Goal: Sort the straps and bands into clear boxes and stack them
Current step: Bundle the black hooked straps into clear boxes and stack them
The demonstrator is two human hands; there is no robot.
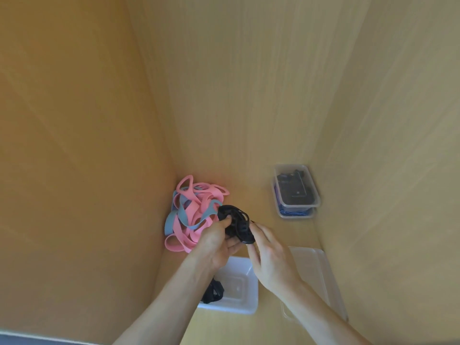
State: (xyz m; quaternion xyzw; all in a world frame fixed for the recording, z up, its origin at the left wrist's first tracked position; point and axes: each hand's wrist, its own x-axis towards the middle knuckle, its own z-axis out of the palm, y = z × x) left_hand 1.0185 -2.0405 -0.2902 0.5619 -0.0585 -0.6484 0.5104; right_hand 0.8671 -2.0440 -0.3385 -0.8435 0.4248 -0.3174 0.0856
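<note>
A bundle of black bands (236,224) is held up above the shelf floor. My left hand (219,242) grips it from the left, thumb on top. My right hand (268,252) touches its right side with the fingertips; I cannot make out whether those fingers pinch it. Behind lies a tangled pile of pink and blue bands (191,212) in the left corner. Below my hands stands an open clear box (239,290) with a black strap (212,292) in it, partly hidden by my left forearm.
Two stacked clear boxes (296,192) stand at the back right, the top one with dark items, the lower with blue. A clear lid (316,272) lies to the right of the open box. Wooden walls close in on three sides.
</note>
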